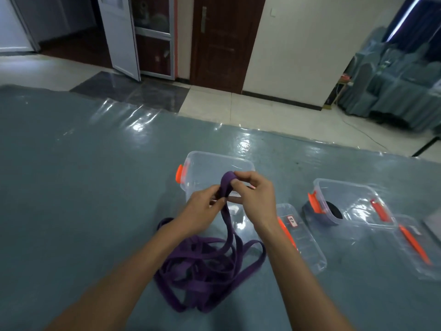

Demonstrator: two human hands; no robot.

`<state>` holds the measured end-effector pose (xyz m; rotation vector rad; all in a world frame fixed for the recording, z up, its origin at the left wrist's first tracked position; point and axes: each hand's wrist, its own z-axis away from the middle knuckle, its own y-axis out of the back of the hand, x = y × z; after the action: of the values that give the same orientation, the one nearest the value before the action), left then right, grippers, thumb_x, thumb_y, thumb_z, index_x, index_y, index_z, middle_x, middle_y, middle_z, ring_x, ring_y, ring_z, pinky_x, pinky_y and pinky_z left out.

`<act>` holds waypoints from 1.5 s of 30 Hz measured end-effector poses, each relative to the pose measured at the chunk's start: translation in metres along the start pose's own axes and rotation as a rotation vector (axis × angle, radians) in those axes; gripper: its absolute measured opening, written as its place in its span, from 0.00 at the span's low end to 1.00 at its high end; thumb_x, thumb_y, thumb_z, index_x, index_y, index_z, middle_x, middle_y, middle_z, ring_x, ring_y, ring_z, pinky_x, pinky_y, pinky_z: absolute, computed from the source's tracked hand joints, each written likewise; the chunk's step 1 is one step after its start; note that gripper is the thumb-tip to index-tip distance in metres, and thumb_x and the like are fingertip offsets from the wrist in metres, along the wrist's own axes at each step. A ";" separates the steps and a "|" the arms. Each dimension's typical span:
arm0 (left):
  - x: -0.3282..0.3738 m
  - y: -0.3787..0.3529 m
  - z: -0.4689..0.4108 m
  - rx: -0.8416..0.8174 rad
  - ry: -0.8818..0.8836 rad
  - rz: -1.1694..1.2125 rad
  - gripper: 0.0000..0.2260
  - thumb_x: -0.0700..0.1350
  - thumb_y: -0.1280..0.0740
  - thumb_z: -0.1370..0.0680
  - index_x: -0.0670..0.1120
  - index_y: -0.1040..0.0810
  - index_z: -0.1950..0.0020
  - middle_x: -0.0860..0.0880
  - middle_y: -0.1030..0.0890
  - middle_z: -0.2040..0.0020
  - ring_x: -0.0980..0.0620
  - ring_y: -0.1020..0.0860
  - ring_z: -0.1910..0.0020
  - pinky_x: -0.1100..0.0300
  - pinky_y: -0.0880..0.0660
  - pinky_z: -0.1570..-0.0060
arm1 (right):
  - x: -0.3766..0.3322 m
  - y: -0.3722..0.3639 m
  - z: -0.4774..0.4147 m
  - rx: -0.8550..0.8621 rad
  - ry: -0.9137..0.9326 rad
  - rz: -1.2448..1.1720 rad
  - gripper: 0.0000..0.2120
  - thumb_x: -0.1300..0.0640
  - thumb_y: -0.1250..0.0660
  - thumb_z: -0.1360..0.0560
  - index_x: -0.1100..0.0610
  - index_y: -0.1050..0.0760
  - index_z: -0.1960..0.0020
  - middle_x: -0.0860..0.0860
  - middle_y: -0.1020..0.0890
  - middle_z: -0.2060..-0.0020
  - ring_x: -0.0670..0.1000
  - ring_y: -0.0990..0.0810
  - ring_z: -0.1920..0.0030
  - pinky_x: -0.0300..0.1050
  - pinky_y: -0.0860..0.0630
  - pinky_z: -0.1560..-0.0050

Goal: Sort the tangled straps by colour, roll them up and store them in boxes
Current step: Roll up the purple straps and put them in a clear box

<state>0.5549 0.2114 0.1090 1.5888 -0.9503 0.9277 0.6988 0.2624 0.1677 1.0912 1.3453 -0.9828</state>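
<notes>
Your forearms frame the purple strap (205, 271), heaped loose on the table (71, 187). Its lead end rises into your grip: left hand (202, 206) pinches below, right hand (253, 197) curls round the first fold. Careful, those crossed loops could snag as you wind and yank the roll apart. The clear box (238, 163) waits just behind.

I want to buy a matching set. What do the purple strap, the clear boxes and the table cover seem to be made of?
The purple strap: likely woven fabric webbing, matte; it flops into limp loops. The boxes: clear hard plastic, glossy, with orange latches; the surface beneath shows through. The table cover: probably clear plastic film over grey-blue cloth; it wrinkles and glares.
</notes>
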 end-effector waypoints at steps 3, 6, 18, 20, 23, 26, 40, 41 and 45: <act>-0.008 0.005 -0.002 -0.064 0.021 -0.067 0.03 0.45 0.35 0.18 0.49 0.23 0.46 0.49 0.18 0.55 0.48 0.18 0.54 0.45 0.21 0.49 | 0.009 -0.002 -0.001 -0.005 -0.012 0.048 0.06 0.63 0.29 0.26 0.57 0.16 0.49 0.48 0.14 0.55 0.52 0.14 0.54 0.49 0.15 0.60; -0.013 0.010 -0.004 -0.140 0.084 -0.088 0.05 0.47 0.35 0.18 0.48 0.24 0.53 0.48 0.21 0.61 0.51 0.23 0.62 0.42 0.23 0.53 | 0.018 0.001 -0.002 -0.016 0.092 0.307 0.10 0.61 0.29 0.24 0.52 0.18 0.45 0.44 0.15 0.52 0.47 0.14 0.54 0.44 0.17 0.55; -0.023 0.044 -0.006 -0.416 0.282 0.094 0.11 0.43 0.36 0.18 0.50 0.21 0.59 0.55 0.22 0.66 0.57 0.25 0.64 0.60 0.27 0.56 | 0.030 0.020 0.006 -0.311 0.787 1.100 0.22 0.68 0.25 0.29 0.63 0.21 0.35 0.59 0.18 0.45 0.60 0.17 0.48 0.55 0.17 0.56; -0.021 0.047 -0.005 -0.411 0.287 0.083 0.12 0.43 0.36 0.19 0.50 0.23 0.62 0.54 0.22 0.66 0.56 0.25 0.64 0.61 0.27 0.57 | 0.031 0.021 0.006 -0.332 0.828 1.118 0.21 0.68 0.24 0.30 0.64 0.20 0.38 0.60 0.18 0.47 0.61 0.17 0.49 0.55 0.17 0.57; -0.020 0.050 -0.002 -0.418 0.288 0.079 0.13 0.44 0.36 0.19 0.51 0.23 0.64 0.52 0.23 0.66 0.56 0.26 0.66 0.66 0.28 0.61 | 0.032 0.026 0.006 -0.369 0.841 1.131 0.21 0.66 0.23 0.30 0.63 0.21 0.38 0.58 0.18 0.47 0.60 0.18 0.47 0.54 0.18 0.55; -0.019 0.048 0.001 -0.415 0.279 0.071 0.12 0.43 0.35 0.19 0.49 0.22 0.62 0.53 0.22 0.67 0.59 0.26 0.69 0.71 0.30 0.66 | 0.036 0.026 0.006 -0.336 0.867 1.131 0.12 0.65 0.24 0.28 0.63 0.19 0.45 0.56 0.17 0.52 0.58 0.18 0.52 0.53 0.19 0.59; -0.018 -0.011 0.019 0.137 0.117 0.135 0.08 0.49 0.27 0.23 0.56 0.15 0.44 0.60 0.14 0.52 0.62 0.16 0.50 0.58 0.19 0.45 | 0.038 -0.003 0.021 0.200 0.180 0.449 0.02 0.53 0.26 0.28 0.46 0.16 0.58 0.40 0.15 0.63 0.41 0.17 0.58 0.28 0.27 0.56; -0.017 -0.013 0.020 0.150 0.108 0.150 0.08 0.48 0.28 0.22 0.56 0.15 0.44 0.60 0.14 0.52 0.62 0.16 0.50 0.58 0.20 0.45 | 0.037 -0.007 0.023 0.210 0.102 0.355 0.02 0.52 0.26 0.29 0.45 0.16 0.60 0.39 0.15 0.63 0.41 0.17 0.58 0.28 0.27 0.57; -0.019 -0.015 0.023 0.196 0.106 0.167 0.10 0.45 0.29 0.21 0.58 0.16 0.44 0.61 0.14 0.51 0.62 0.16 0.49 0.59 0.20 0.44 | 0.037 -0.020 0.026 0.197 -0.152 0.084 0.01 0.53 0.25 0.31 0.49 0.14 0.60 0.45 0.13 0.62 0.43 0.15 0.58 0.36 0.22 0.58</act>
<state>0.5633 0.1935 0.0817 1.6223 -0.9513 1.2417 0.6863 0.2350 0.1285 1.1847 1.0889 -1.1299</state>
